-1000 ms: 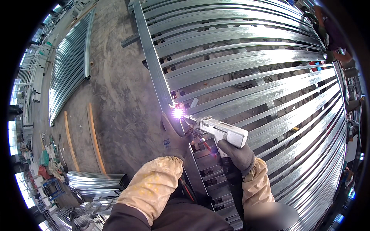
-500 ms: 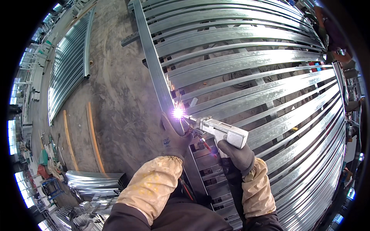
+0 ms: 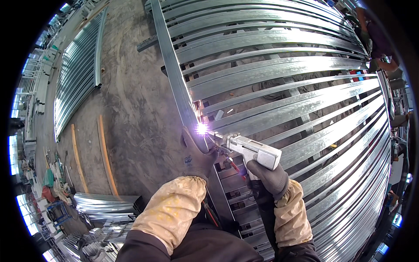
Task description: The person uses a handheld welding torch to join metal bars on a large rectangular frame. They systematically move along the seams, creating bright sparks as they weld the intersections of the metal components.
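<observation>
One boxy silvery torch [image 3: 257, 150], gripped in right hand [image 3: 271, 178], left hand [image 3: 196, 160] on rail [image 3: 171, 65], grip unclear

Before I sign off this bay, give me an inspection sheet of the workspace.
Surface: grey floor, darkly smudged.
Job's things: white torch, bright spark at its tip, at the edge bar; silver slats run rightward from it.
Clutter: two orange strips and a stack of metal lengths, lower left.
Grips: right grip, gloved, closed on the white torch; left grip, gloved, at the edge bar near the bright spark, closure unclear.
Cables: black hose below the right grip.
Surroundings: another person's arm, right rim; slatted panel, far left.
</observation>
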Demonstrator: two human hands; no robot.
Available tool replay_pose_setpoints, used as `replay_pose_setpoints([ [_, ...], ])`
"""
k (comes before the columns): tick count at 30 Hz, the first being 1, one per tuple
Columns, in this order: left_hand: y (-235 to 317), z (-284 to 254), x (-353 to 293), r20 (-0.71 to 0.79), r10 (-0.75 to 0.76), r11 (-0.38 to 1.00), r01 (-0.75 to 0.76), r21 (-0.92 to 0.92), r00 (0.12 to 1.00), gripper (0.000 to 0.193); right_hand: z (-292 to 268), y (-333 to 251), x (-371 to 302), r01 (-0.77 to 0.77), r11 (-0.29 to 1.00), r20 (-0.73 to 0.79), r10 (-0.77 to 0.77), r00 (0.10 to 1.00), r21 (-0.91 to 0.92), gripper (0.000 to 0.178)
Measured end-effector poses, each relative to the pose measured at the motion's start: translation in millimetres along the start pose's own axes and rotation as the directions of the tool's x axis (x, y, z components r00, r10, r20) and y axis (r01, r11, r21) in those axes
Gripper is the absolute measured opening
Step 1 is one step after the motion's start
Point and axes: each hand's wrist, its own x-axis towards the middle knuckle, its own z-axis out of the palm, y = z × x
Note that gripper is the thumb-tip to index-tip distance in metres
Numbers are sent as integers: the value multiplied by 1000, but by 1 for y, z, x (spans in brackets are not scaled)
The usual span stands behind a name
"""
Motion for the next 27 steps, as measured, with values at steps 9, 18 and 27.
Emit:
replay_pose_setpoints([
  [9, 6, -4, 1, 13, -15, 999, 15, 41, 1000, 122, 0, 1, -2, -43, 999, 5, 43, 999, -5, 18],
  [18, 20, -14, 5, 65, -60, 991, 52, 125, 996, 119, 1, -5, -7, -91, 996, -8, 91, 996, 0, 18],
  [27, 24, -20, 7, 113, -69, 996, 63, 59, 991, 115, 0, -4, -8, -102, 994, 4, 102, 995, 32, 16],
])
